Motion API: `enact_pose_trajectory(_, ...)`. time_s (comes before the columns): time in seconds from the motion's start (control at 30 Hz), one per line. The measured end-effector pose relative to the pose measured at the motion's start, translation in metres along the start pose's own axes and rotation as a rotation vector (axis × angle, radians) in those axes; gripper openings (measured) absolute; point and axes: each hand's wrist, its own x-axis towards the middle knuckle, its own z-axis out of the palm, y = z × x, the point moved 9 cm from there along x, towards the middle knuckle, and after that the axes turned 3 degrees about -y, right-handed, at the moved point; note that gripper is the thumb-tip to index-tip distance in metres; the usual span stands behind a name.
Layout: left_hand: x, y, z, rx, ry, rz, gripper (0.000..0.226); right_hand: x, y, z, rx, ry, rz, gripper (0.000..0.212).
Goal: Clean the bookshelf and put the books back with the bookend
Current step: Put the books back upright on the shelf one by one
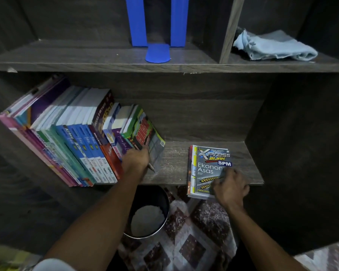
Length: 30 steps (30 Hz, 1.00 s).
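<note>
While right hand (231, 186) holds stack (209, 163), books (76, 133) lean nearby.

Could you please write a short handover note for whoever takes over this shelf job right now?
Left hand: against the end of the leaning row of books on the lower shelf; finger grip unclear.
Right hand: grips the flat stack at that shelf's right.
Blue bookend stands on the upper shelf; cloth in the compartment beside it.
Done: most books shelved. Left: stand the stack with the row, set the bookend.
</note>
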Motion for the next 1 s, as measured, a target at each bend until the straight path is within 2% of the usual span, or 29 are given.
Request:
enact_pose_trajectory(0.13,0.009,0.021,-0.031,0.143,0.046,0.106,0.056,-0.012,-0.055,0.017,-0.185,-0.02,-0.238,0.068)
enact_pose_trajectory(0.3,0.005,0.038,-0.058,0.228,0.079,0.219,0.053,-0.034,-0.145,0.059,0.02,-0.236,-0.47,0.069)
enact_pose_trajectory(0.37,-0.002,0.047,-0.066,0.274,0.096,0.302,0.051,-0.042,-0.175,0.076,0.109,-0.349,-0.481,0.068)
enact_pose_trajectory(0.47,-0.016,0.059,-0.071,0.402,0.151,0.429,0.055,-0.045,-0.214,0.087,0.198,-0.4,-0.488,0.071)
enact_pose_trajectory(0.53,-0.022,0.063,-0.07,0.496,0.174,0.474,0.056,-0.043,-0.231,0.088,0.232,-0.362,-0.487,0.072)
enact_pose_trajectory(0.67,-0.03,0.069,-0.07,0.564,0.209,0.612,0.051,-0.029,-0.238,0.081,0.195,-0.247,-0.424,0.055)
enact_pose_trajectory(0.83,-0.03,0.078,-0.066,0.634,0.192,0.748,0.058,-0.022,-0.236,0.069,0.192,-0.224,-0.457,0.049)
enact_pose_trajectory(0.93,-0.022,0.086,-0.06,0.744,0.162,0.747,0.062,-0.016,-0.225,0.069,0.26,-0.232,-0.417,0.041)
enact_pose_trajectory(1.0,-0.017,0.09,-0.055,0.833,0.174,0.758,0.052,-0.013,-0.216,0.07,0.359,-0.244,-0.354,0.034)
